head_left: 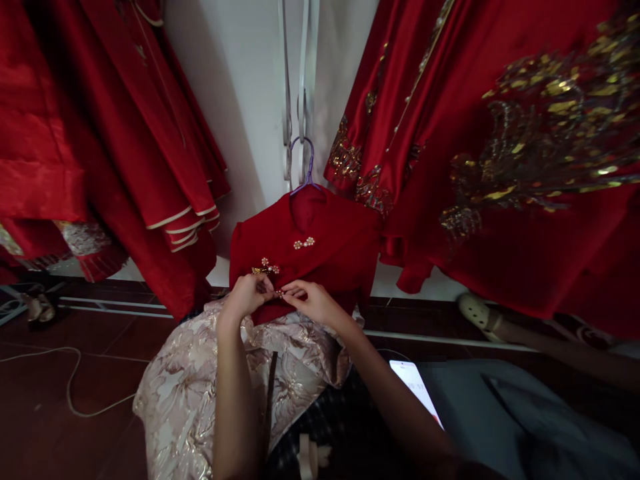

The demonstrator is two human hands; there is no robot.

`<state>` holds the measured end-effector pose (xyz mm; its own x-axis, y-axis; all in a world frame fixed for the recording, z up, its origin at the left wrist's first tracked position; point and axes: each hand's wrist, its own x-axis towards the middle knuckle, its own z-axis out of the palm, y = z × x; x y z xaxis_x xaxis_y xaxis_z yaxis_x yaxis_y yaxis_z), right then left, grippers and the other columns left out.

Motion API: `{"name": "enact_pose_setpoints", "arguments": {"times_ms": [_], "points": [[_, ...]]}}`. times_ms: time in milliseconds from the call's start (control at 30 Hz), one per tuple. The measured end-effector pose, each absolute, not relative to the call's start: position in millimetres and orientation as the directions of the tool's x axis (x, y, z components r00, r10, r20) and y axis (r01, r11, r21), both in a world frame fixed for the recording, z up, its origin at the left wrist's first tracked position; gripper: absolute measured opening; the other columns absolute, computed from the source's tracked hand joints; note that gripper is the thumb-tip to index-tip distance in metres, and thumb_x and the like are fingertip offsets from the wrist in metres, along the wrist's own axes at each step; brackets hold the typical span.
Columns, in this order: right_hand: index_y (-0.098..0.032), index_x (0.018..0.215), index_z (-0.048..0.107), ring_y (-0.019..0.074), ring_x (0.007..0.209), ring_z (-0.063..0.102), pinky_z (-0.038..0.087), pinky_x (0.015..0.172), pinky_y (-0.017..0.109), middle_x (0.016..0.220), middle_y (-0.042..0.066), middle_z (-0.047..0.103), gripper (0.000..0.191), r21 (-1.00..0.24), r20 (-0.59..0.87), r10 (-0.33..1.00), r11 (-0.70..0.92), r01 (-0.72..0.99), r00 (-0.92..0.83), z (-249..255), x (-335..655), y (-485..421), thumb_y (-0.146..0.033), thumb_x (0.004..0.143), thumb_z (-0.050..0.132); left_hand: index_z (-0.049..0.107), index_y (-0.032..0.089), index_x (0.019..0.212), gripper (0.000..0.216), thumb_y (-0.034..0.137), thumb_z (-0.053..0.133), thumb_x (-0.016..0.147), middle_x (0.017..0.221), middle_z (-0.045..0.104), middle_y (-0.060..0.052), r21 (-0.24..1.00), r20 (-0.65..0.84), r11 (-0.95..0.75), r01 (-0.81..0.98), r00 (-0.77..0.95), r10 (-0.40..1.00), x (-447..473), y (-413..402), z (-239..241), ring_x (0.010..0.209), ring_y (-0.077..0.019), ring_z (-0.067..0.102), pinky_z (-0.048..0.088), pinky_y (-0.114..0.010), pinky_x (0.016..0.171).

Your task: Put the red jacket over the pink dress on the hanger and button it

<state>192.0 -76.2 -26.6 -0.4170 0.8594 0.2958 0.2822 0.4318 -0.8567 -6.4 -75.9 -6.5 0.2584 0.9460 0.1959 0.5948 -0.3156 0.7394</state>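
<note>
A red top [345,233] hangs in front of me on a purple hanger [310,167]. Two pearl-like flower ornaments [304,244] sit below its neckline, and further ornaments [266,267] lie lower on its left side, beside a small gold-coloured piece. My left hand [253,293] and my right hand [313,300] meet at the garment's lower front. Fingertips of both pinch a small flower-shaped ornament [280,293] between them; its far side is partly hidden by the fingers.
Pale floral brocade [185,387] drapes over my lap. A lit phone [414,390] lies at the right by a grey surface [480,413]. Red garments [165,133] hang left, sequinned ones [500,253] right. A foot in a clog [477,315] is at the right; a cable [75,380] crosses the floor.
</note>
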Motion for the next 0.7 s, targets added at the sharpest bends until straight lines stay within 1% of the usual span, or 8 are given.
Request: {"name": "enact_pose_setpoints", "arguments": {"times_ms": [100,200,300,367,467,533,600,700], "points": [[-0.016,0.102,0.062,0.0149,0.077,0.064,0.052,0.073,0.029,0.089,0.006,0.068,0.031,-0.846,0.293,0.854,0.441,0.299,-0.429,-29.1,193.4,-75.9,-0.024,0.072,0.066,0.063,0.016,0.072,0.015,0.029,0.065,0.068,0.069,0.067,-0.003,0.793,0.167,-0.298,0.531,0.281,0.945,-4.0,-78.5,-4.5,0.064,-0.0131,0.061,0.046,-0.022,0.061],[-0.017,0.102,0.056,0.0128,0.071,0.061,0.050,0.066,0.026,0.088,0.004,0.064,0.047,-0.816,0.308,0.849,0.467,0.339,-0.429,-28.7,192.2,-78.5,-0.025,0.059,0.075,0.064,0.014,0.077,0.018,0.030,0.065,0.070,0.074,0.068,-0.005,0.858,0.160,-0.321,0.400,0.385,0.909,3.6,-85.6,3.2,0.070,-0.0136,0.062,0.048,-0.024,0.066],[-0.018,0.090,0.055,0.0102,0.064,0.056,0.046,0.059,0.022,0.078,0.000,0.062,0.035,-0.803,0.340,0.859,0.477,0.357,-0.382,-22.0,190.9,-81.6,-0.025,0.061,0.073,0.066,0.013,0.080,0.022,0.034,0.064,0.073,0.076,0.069,-0.005,0.880,0.167,-0.341,0.330,0.456,0.874,11.7,-92.0,12.6,0.070,-0.0139,0.062,0.049,-0.024,0.066],[-0.017,0.083,0.056,0.0093,0.062,0.054,0.043,0.057,0.020,0.073,-0.001,0.061,0.021,-0.806,0.364,0.865,0.478,0.349,-0.345,-14.5,193.3,-82.3,-0.025,0.067,0.067,0.066,0.013,0.082,0.026,0.038,0.061,0.076,0.077,0.069,-0.005,0.873,0.197,-0.350,0.340,0.410,0.891,13.6,-91.3,15.2,0.071,-0.0142,0.062,0.049,-0.024,0.066],[-0.017,0.080,0.057,0.0087,0.060,0.051,0.040,0.056,0.020,0.070,-0.001,0.059,0.016,-0.813,0.364,0.868,0.473,0.339,-0.337,-3.2,203.2,-81.1,-0.024,0.068,0.064,0.065,0.015,0.090,0.029,0.041,0.056,0.080,0.088,0.068,-0.006,0.825,0.340,-0.393,0.406,0.199,0.919,9.2,-81.3,9.3,0.079,-0.0154,0.062,0.049,-0.025,0.073],[-0.017,0.080,0.057,0.0083,0.058,0.048,0.038,0.054,0.019,0.068,-0.002,0.056,0.016,-0.818,0.351,0.861,0.474,0.327,-0.369,1.5,210.6,-79.9,-0.023,0.067,0.064,0.064,0.017,0.095,0.027,0.039,0.056,0.080,0.096,0.066,-0.007,0.757,0.455,-0.420,0.500,0.058,0.889,3.6,-72.1,0.7,0.085,-0.0160,0.061,0.048,-0.027,0.080],[-0.017,0.079,0.056,0.0077,0.057,0.047,0.037,0.052,0.019,0.067,-0.003,0.055,0.015,-0.821,0.347,0.855,0.476,0.314,-0.386,3.1,215.3,-79.0,-0.022,0.067,0.064,0.064,0.020,0.098,0.026,0.037,0.056,0.081,0.100,0.063,-0.007,0.681,0.519,-0.428,0.594,0.022,0.855,-1.4,-64.8,-7.9,0.090,-0.0165,0.060,0.046,-0.029,0.084],[-0.017,0.078,0.056,0.0071,0.055,0.045,0.036,0.051,0.019,0.067,-0.003,0.055,0.015,-0.825,0.347,0.862,0.468,0.318,-0.369,1.9,215.7,-78.7,-0.022,0.067,0.064,0.065,0.023,0.102,0.025,0.036,0.053,0.083,0.099,0.060,-0.006,0.594,0.552,-0.447,0.669,0.066,0.831,-5.3,-60.6,-15.2,0.095,-0.0173,0.057,0.044,-0.030,0.088]]}}
